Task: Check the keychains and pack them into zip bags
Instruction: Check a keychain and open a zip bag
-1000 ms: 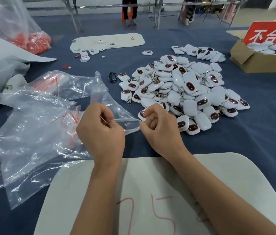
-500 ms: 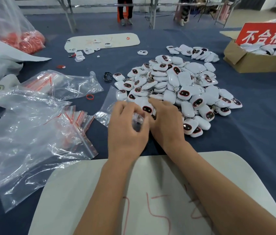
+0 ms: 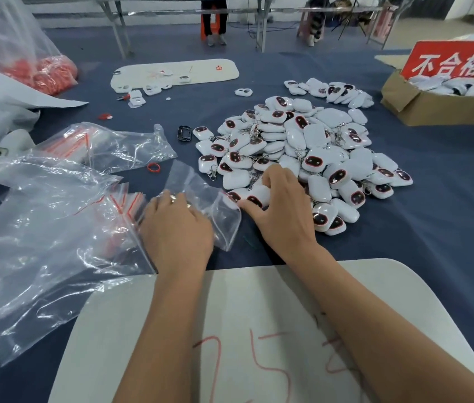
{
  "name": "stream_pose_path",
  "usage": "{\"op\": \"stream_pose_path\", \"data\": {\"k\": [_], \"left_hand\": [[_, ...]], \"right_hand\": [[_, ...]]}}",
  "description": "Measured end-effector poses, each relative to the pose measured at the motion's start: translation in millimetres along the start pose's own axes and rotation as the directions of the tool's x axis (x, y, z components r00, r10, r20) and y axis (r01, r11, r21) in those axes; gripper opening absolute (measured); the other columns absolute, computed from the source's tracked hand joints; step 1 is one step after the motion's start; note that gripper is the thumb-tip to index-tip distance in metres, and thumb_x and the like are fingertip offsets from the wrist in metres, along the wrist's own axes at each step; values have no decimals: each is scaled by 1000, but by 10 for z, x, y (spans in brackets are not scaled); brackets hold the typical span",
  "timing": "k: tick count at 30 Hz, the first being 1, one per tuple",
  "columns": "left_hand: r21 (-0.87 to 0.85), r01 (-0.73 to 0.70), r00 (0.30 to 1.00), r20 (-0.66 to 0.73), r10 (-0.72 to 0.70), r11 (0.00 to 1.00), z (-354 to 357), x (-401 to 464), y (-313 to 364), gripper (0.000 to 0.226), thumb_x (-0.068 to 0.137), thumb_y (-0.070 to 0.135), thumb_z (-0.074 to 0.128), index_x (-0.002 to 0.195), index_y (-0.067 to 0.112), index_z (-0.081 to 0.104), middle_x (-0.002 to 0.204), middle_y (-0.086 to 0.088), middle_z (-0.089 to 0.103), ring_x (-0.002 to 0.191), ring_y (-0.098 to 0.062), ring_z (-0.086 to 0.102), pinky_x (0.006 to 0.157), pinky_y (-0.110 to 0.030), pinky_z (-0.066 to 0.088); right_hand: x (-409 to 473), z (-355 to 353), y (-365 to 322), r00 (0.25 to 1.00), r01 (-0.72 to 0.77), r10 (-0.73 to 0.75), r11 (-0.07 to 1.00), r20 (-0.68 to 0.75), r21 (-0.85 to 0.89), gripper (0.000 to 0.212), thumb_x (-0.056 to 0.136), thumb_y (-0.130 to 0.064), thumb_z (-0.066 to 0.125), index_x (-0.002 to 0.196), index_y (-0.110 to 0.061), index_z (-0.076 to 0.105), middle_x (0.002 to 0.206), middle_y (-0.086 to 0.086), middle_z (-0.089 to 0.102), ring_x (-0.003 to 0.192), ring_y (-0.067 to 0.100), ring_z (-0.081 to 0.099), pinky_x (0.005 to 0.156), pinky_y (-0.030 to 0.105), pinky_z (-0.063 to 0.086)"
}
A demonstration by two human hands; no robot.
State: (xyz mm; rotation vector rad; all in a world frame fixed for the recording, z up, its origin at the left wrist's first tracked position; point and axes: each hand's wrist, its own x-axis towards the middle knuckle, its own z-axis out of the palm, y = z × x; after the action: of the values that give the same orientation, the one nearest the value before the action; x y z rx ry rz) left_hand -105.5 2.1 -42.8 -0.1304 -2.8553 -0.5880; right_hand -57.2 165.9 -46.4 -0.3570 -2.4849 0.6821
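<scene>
A big pile of white keychains (image 3: 302, 146) with dark red-rimmed faces lies on the blue cloth. At its near edge my right hand (image 3: 279, 210) curls its fingers and thumb round one keychain (image 3: 259, 196). My left hand (image 3: 176, 231) sits left of it and grips a small clear zip bag (image 3: 215, 210), which spreads toward the right hand. The bag's mouth is hard to make out. A stack of unused zip bags (image 3: 125, 203) with red strips lies just left of my left hand.
Large crumpled plastic bags (image 3: 41, 228) cover the left side. A white board (image 3: 259, 309) marked in red lies under my forearms. A cardboard box (image 3: 433, 109) with a red sign holds more keychains at right. A red ring (image 3: 154, 167) and a black part (image 3: 184, 133) lie loose.
My hands were together at the pile's edge; now the left hand has drawn left with the zip bag while the right hand stays at the pile, closing on a keychain.
</scene>
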Motion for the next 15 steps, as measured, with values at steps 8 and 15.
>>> {"op": "stream_pose_path", "data": {"k": [8,15], "left_hand": [[-130,234,952,-169,-254,964,-113,-17,5,49,94,24,56,140,5,55,158,-16,41,147,-36,29,116,-53,24],[-804,-126,992,-108,66,581,-34,-190,368,10,94,24,61,91,18,68,79,5,70,73,-13,66,71,-32,56]], "right_hand": [[-77,-105,67,992,-111,69,866,104,487,10,101,-16,68,110,-16,64,83,-3,68,65,14,64,69,31,53],[-188,-156,42,942,-327,114,518,315,791,24,97,-2,69,118,-13,65,76,4,75,65,25,74,59,32,60]]}}
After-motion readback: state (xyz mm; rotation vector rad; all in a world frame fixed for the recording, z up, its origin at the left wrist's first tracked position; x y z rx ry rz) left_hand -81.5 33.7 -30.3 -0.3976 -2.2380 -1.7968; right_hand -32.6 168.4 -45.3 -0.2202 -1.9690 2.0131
